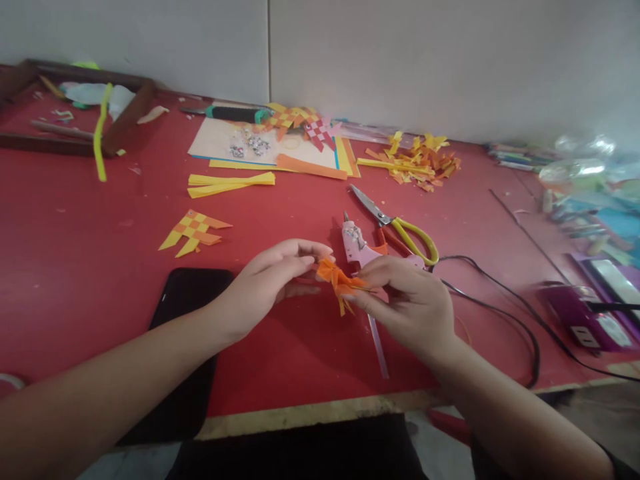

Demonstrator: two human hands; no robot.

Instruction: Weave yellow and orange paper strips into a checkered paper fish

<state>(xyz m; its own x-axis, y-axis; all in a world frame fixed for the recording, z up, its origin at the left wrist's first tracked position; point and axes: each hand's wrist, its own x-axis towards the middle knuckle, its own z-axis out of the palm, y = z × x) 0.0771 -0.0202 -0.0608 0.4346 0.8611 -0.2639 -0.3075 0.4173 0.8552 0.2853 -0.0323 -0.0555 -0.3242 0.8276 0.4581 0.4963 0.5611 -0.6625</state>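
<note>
Between my hands, above the red table, is a folded orange paper strip piece (334, 275) with loose ends hanging down. My right hand (413, 303) pinches its right end between thumb and fingers. At its left end, the thumb and fingertips of my left hand (280, 270) close on the paper. Just behind it lies a pink glue gun (356, 243) with a clear glue stick (377, 347) sticking out toward me. Scissors (400, 230) with yellow and red handles rest beside the gun. A woven paper fish (195, 232) in yellow and orange lies to the left.
A black phone (177, 373) lies under my left forearm. Yellow paper strips (230, 183), stacked sheets (210, 140) and paper scraps (415, 160) are farther back. A wooden frame (135, 120) stands back left. A black cord (505, 313) runs to a purple power box (583, 317).
</note>
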